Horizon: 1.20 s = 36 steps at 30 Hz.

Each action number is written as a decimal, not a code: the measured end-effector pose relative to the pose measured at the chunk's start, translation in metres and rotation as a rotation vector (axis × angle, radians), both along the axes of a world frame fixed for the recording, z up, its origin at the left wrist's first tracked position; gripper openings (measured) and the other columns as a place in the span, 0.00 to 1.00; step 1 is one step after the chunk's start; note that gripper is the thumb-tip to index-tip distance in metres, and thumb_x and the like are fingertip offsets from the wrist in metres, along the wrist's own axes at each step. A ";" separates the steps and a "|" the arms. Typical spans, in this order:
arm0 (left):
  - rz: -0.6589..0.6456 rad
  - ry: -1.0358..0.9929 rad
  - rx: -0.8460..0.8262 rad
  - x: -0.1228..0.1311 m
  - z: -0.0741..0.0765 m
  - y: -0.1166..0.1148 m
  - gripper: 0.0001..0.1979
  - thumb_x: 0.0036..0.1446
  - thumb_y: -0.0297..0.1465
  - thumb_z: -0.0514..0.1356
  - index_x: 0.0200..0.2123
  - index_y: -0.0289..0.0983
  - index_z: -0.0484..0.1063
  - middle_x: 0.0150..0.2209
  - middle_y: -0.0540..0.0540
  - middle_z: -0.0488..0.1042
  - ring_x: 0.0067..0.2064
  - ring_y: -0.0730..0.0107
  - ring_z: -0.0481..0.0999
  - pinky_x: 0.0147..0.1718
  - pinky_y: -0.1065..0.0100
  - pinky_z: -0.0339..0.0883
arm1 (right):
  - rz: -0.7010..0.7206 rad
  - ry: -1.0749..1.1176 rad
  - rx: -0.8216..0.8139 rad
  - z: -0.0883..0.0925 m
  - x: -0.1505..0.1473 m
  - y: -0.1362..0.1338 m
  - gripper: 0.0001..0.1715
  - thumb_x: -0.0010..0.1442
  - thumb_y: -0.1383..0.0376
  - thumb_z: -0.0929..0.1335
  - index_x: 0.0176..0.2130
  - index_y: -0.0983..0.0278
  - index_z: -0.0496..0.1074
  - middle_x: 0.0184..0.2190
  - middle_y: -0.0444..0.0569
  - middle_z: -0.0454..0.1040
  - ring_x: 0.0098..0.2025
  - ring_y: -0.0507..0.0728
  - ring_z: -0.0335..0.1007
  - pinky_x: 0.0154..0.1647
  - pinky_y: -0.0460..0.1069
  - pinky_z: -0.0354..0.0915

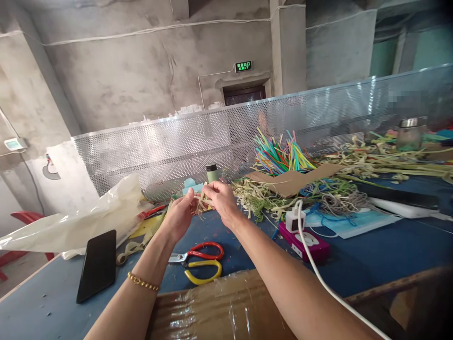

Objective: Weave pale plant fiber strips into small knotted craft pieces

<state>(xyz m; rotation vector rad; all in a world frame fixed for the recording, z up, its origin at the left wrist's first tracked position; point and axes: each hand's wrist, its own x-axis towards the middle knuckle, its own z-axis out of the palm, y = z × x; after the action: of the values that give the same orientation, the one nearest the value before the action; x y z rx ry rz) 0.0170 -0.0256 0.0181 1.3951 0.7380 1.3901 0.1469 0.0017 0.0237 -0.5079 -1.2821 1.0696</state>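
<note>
Both my hands are raised over the blue table [371,264] and pinch a small bunch of pale straw strips [202,202] between them. My left hand [180,215] grips the bunch from the left with fingers closed. My right hand [221,198] pinches its upper end from the right. A gold bracelet sits on my left wrist. Below my hands lie scissors with red and yellow handles [201,259].
A black phone [97,264] lies at the left beside a plastic bag [78,222]. A taped cardboard box [219,307] is at the near edge. A charger with white cable [300,226], a pile of straw and coloured strips [283,160] and a perforated metal screen [247,127] lie beyond.
</note>
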 end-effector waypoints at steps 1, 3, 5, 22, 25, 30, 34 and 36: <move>0.024 0.019 0.023 0.001 -0.001 0.000 0.20 0.52 0.47 0.65 0.30 0.34 0.80 0.29 0.41 0.78 0.33 0.64 0.75 0.36 0.64 0.65 | 0.000 0.000 0.006 0.000 0.000 0.000 0.13 0.52 0.60 0.70 0.23 0.64 0.66 0.18 0.39 0.62 0.20 0.48 0.58 0.20 0.45 0.59; 0.069 0.038 0.060 0.004 -0.002 0.000 0.15 0.48 0.41 0.69 0.25 0.33 0.79 0.27 0.42 0.78 0.31 0.67 0.74 0.36 0.65 0.64 | -0.020 -0.023 0.021 -0.002 -0.001 0.002 0.12 0.52 0.60 0.69 0.24 0.63 0.65 0.18 0.39 0.62 0.20 0.48 0.58 0.20 0.45 0.58; 0.090 0.023 0.066 0.008 -0.004 0.000 0.13 0.47 0.37 0.70 0.22 0.32 0.78 0.26 0.42 0.77 0.30 0.69 0.72 0.36 0.66 0.64 | -0.081 -0.078 0.054 -0.003 -0.001 0.004 0.12 0.53 0.60 0.68 0.23 0.63 0.65 0.18 0.39 0.62 0.20 0.49 0.58 0.19 0.45 0.57; 0.025 -0.089 -0.014 0.016 -0.008 0.000 0.06 0.44 0.28 0.69 0.24 0.32 0.74 0.22 0.46 0.74 0.27 0.71 0.72 0.31 0.69 0.64 | -0.027 -0.026 -0.080 -0.008 -0.002 0.008 0.11 0.50 0.61 0.68 0.23 0.62 0.63 0.13 0.37 0.60 0.12 0.50 0.57 0.12 0.46 0.55; 0.019 -0.096 -0.018 0.018 -0.009 0.000 0.06 0.45 0.28 0.69 0.25 0.32 0.75 0.23 0.46 0.74 0.27 0.72 0.72 0.30 0.70 0.65 | 0.022 -0.008 -0.112 -0.006 -0.001 0.008 0.11 0.49 0.62 0.69 0.23 0.62 0.63 0.12 0.37 0.60 0.12 0.50 0.57 0.13 0.46 0.54; -0.063 -0.142 -0.072 0.008 -0.007 0.003 0.09 0.52 0.32 0.67 0.33 0.30 0.78 0.30 0.42 0.78 0.32 0.69 0.76 0.38 0.68 0.68 | -0.041 -0.046 -0.066 -0.004 0.003 0.012 0.14 0.50 0.59 0.70 0.22 0.63 0.63 0.15 0.38 0.61 0.15 0.47 0.55 0.15 0.44 0.53; -0.134 -0.081 -0.104 -0.006 -0.002 0.004 0.10 0.52 0.28 0.66 0.38 0.29 0.80 0.37 0.38 0.80 0.38 0.66 0.77 0.41 0.67 0.68 | -0.151 -0.046 -0.016 -0.004 0.007 0.017 0.15 0.50 0.59 0.70 0.20 0.64 0.65 0.15 0.37 0.58 0.17 0.45 0.51 0.17 0.43 0.51; -0.148 -0.035 -0.079 -0.008 -0.002 0.003 0.10 0.51 0.27 0.66 0.38 0.30 0.80 0.38 0.38 0.80 0.37 0.66 0.77 0.40 0.67 0.67 | -0.124 -0.031 -0.049 -0.003 0.007 0.017 0.15 0.49 0.58 0.70 0.21 0.64 0.65 0.15 0.37 0.57 0.16 0.46 0.51 0.17 0.43 0.51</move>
<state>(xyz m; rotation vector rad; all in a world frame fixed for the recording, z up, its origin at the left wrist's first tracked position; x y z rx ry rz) 0.0092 -0.0226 0.0159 1.3334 0.6467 1.2542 0.1543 0.0182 0.0209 -0.6349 -1.2372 0.9950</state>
